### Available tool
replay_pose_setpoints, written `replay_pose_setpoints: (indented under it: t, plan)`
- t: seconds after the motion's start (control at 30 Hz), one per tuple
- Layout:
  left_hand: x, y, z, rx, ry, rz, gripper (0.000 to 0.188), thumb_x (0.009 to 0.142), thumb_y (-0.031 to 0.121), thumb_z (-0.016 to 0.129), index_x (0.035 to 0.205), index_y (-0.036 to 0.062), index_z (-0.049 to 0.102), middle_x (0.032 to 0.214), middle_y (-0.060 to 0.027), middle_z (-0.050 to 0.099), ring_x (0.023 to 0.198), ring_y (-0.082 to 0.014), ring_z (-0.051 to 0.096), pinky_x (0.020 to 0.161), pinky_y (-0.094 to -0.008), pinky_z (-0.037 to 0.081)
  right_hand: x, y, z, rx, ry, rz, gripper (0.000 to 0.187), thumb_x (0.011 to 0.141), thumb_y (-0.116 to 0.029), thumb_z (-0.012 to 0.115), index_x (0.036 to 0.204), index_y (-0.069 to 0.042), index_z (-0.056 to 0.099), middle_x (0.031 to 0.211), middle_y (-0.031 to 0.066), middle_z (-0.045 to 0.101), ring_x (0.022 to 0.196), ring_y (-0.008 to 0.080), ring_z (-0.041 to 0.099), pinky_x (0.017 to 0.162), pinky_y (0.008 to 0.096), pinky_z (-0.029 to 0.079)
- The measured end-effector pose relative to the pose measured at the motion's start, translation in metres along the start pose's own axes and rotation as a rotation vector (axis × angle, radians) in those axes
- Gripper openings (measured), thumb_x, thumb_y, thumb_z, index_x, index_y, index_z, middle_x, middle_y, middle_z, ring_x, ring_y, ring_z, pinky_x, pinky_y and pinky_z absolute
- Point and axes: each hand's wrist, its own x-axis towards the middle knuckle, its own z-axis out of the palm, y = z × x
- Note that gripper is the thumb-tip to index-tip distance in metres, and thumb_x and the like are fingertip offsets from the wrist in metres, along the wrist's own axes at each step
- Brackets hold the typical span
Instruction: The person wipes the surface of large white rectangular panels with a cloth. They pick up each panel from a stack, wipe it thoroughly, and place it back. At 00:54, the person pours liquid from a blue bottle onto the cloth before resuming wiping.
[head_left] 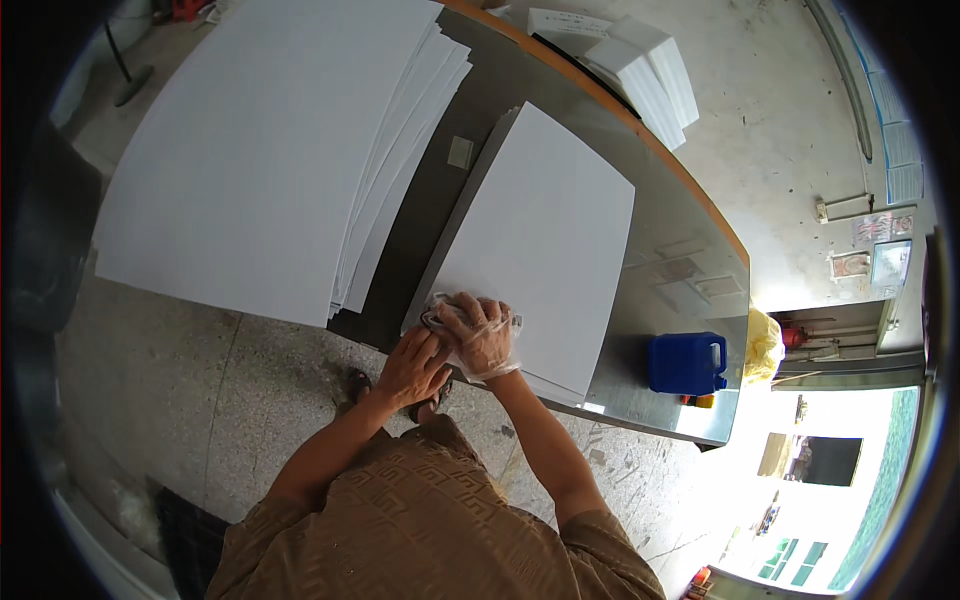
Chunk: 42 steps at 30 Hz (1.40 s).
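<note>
Two stacks of large white sheets lie on a dark, shiny table (672,315). My right hand (482,338), in a clear plastic glove, presses on the near left corner of the smaller stack (545,230). Its fingers are curled over a crumpled, partly dark wad, mostly hidden beneath them. Bare and close beside it, my left hand (410,367) reaches to the same corner. The left fingers are extended and lie against the stack's near edge; their tips are partly hidden by the glove. Farther left is the larger stack (260,150), its right-hand sheets unevenly fanned.
A blue jug (687,363) stands at the table's right end, near a yellow bag (764,345). Between the stacks lies a small pale square (460,152). White foam blocks (645,75) sit beyond the table's far edge. A dark bulky object (50,230) is at far left.
</note>
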Motion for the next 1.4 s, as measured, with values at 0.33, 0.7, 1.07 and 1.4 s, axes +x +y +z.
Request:
replay_pose_setpoints:
  t: [0.33, 0.7, 1.07, 1.4]
  plan:
    - [0.011, -0.001, 0.009, -0.035, 0.149, -0.026, 0.049, 0.084, 0.035, 0.072, 0.122, 0.0097, 0.055, 0.117, -0.0149, 0.050, 0.106, -0.0318, 0.054, 0.092, -0.0472, 0.047, 0.124, 0.142, 0.036, -0.075, 0.085, 0.156, 0.037, 0.085, -0.030, 0.073, 0.121, -0.028, 0.067, 0.115, 0.0094, 0.064, 0.102, 0.0331, 0.059, 0.085, 0.0484, 0.046]
    - [-0.011, 0.013, 0.021, 0.152, 0.126, -0.150, 0.039, 0.083, 0.047, 0.070, 0.111, 0.0232, 0.056, 0.112, -0.0076, 0.049, 0.102, -0.0248, 0.054, 0.081, -0.0416, 0.050, 0.328, 0.343, 0.057, -0.220, -0.069, 0.538, 0.036, 0.098, -0.047, 0.052, 0.131, -0.036, 0.061, 0.123, 0.0080, 0.063, 0.118, 0.0332, 0.058, 0.098, 0.0435, 0.049]
    - [-0.004, -0.001, 0.025, 0.138, 0.155, -0.048, 0.040, 0.088, 0.049, 0.065, 0.116, 0.0222, 0.055, 0.116, -0.0084, 0.047, 0.110, -0.0271, 0.049, 0.089, -0.0431, 0.046, 0.121, 0.195, 0.040, -0.042, -0.148, 0.337, 0.045, 0.092, -0.030, 0.064, 0.135, -0.022, 0.055, 0.127, 0.0112, 0.055, 0.118, 0.0345, 0.050, 0.102, 0.0499, 0.038]
    - [-0.003, -0.007, 0.023, 0.076, 0.112, -0.015, 0.045, 0.083, 0.042, 0.073, 0.116, 0.0203, 0.051, 0.118, -0.0094, 0.043, 0.108, -0.0283, 0.048, 0.086, -0.0451, 0.044, -0.024, 0.060, -0.025, 0.137, -0.113, 0.063, 0.046, 0.074, -0.031, 0.079, 0.118, -0.024, 0.067, 0.107, 0.0059, 0.057, 0.094, 0.0277, 0.056, 0.079, 0.0475, 0.047]
